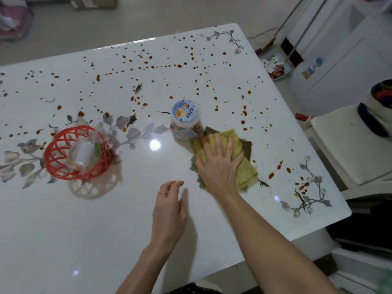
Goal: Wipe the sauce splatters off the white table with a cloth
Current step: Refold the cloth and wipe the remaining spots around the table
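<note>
Sauce splatters (179, 66) dot the far half and right corner of the white table (63, 230); the near side looks clean, so we judge the wiping partly done. At left stands a red basket (76, 153). Our left hand (169, 211) is loosely curled, holding nothing. A lidded jar (185, 119) stands just beside the yellow cloth (248, 172), which our right hand (218, 164) presses flat, fingers spread. Next, we judge, the cloth must sweep right towards the brown drops.
</note>
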Action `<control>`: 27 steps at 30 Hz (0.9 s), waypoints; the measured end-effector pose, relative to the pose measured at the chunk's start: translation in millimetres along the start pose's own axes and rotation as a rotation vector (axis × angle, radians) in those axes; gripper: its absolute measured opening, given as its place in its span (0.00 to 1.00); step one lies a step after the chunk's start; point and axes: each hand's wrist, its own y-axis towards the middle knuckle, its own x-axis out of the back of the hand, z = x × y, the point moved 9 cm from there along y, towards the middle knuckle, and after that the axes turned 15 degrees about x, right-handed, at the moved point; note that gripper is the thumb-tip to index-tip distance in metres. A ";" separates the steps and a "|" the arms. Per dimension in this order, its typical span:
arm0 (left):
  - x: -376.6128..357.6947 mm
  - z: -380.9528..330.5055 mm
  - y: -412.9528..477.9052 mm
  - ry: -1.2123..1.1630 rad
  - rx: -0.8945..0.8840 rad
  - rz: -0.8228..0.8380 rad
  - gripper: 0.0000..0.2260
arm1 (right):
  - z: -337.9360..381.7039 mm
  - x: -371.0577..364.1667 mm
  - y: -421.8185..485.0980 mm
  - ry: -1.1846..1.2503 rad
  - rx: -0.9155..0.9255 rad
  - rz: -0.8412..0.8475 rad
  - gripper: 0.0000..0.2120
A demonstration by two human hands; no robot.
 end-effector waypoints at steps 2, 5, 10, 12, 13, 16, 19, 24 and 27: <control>-3.5 -2.9 -2.5 -0.003 -0.012 0.016 0.22 | 3.3 2.1 -14.5 -0.005 0.001 -0.036 0.27; -8.8 -8.9 -4.9 -0.039 -0.029 0.034 0.20 | 20.7 3.0 -78.6 -0.025 0.058 -0.030 0.29; -18.7 -19.9 -5.0 -0.053 -0.055 0.071 0.20 | 0.2 4.8 -108.2 -0.037 0.135 -0.044 0.30; -22.0 -24.2 -4.9 -0.038 -0.077 0.080 0.21 | -32.2 6.5 -75.5 -0.041 0.060 -0.030 0.30; -23.6 -25.9 -5.5 -0.031 -0.083 0.084 0.22 | -48.3 6.8 -61.8 -0.037 0.009 -0.017 0.30; -29.0 -30.4 -11.7 -0.025 -0.102 0.101 0.22 | -62.6 4.1 -64.3 -0.034 -0.065 0.003 0.31; -34.5 -34.7 -16.6 -0.036 -0.115 0.118 0.21 | -41.4 8.6 -113.6 -0.054 -0.033 -0.029 0.31; -44.6 -49.0 -20.3 -0.029 -0.136 0.148 0.22 | -50.9 9.0 -144.5 -0.057 0.079 -0.013 0.32; -47.8 -59.8 -25.8 -0.001 -0.177 0.152 0.21 | -96.9 12.4 -112.5 -0.063 -0.010 -0.019 0.31</control>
